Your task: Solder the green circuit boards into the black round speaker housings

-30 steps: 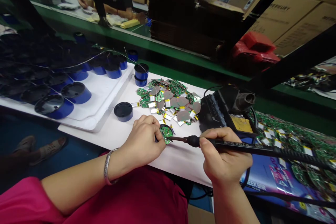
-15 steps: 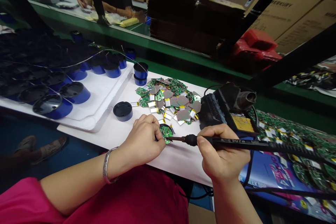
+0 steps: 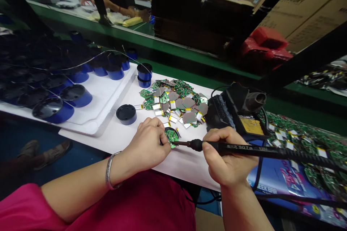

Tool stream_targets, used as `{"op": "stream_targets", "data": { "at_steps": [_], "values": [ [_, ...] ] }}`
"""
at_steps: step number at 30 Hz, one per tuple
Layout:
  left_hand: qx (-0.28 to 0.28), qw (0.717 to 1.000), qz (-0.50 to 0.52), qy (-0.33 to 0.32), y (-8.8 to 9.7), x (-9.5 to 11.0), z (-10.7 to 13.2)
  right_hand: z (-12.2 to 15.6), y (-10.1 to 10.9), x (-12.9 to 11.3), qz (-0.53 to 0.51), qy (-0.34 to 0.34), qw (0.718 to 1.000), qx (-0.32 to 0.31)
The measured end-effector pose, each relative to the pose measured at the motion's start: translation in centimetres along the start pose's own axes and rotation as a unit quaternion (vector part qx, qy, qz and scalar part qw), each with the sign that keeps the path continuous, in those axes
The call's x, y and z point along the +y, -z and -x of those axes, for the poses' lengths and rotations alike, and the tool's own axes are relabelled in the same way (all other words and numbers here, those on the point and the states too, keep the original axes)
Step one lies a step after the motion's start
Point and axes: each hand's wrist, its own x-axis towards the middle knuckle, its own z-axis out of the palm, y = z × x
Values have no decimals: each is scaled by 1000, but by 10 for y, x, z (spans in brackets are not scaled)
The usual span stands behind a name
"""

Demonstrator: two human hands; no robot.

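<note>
Soldering iron [image 3: 252, 149] handle marking included "907". Below the iron, blue packaging [image 3: 273, 175] showed "EEK BAR", first letter probably a G. Beyond the iron, a carton [image 3: 303, 14] read "MERKURY".

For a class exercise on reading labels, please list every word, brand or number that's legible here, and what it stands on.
"MERKURY", slightly blurred: on a cardboard box.
"907a": on the soldering iron; marks beside it are too blurred.
"EEK BAR", first letter unclear: on the blue packaging; its pink lettering can't be read reliably.
Any other print: too small or blurred.
</note>
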Motion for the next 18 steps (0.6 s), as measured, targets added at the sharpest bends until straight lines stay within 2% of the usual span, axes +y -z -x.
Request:
{"op": "stream_targets", "data": {
  "at_steps": [11,18],
  "values": [
    [-5,1000,-5,2,2,1,0,5,-1,3,-28,6,1000,4],
    [-1,1000,-7,-7,0,-1,0,1,-2,-1,-49,21,997,58]
  ]
}}
